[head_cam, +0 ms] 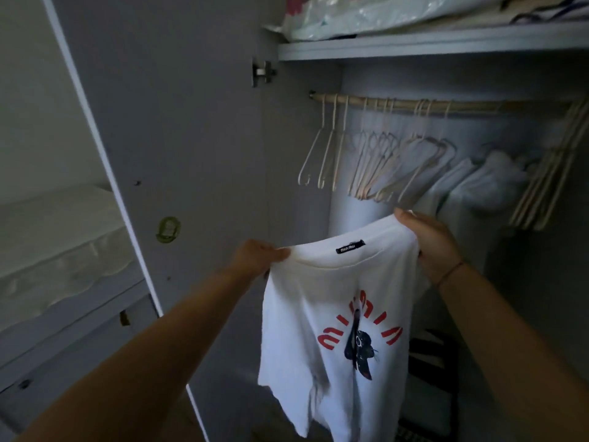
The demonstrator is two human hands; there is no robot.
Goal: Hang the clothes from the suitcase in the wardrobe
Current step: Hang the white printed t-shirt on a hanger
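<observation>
A white T-shirt [331,301] with red lettering and a dark print hangs in front of the open wardrobe, held up by both shoulders. My left hand [255,256] pinches its left shoulder. My right hand [427,240] grips the right shoulder, fingers curled over the fabric. Above and behind the shirt, a wooden rail [414,105] carries several empty pale hangers [366,161] and a few light garments [471,189] on hangers. The suitcase is out of view.
The wardrobe door [178,138] stands open on the left, its hinge at the top. A shelf [430,43] above the rail bears bagged items. Dark striped things [430,355] lie at the wardrobe bottom. A bed [57,237] shows at far left.
</observation>
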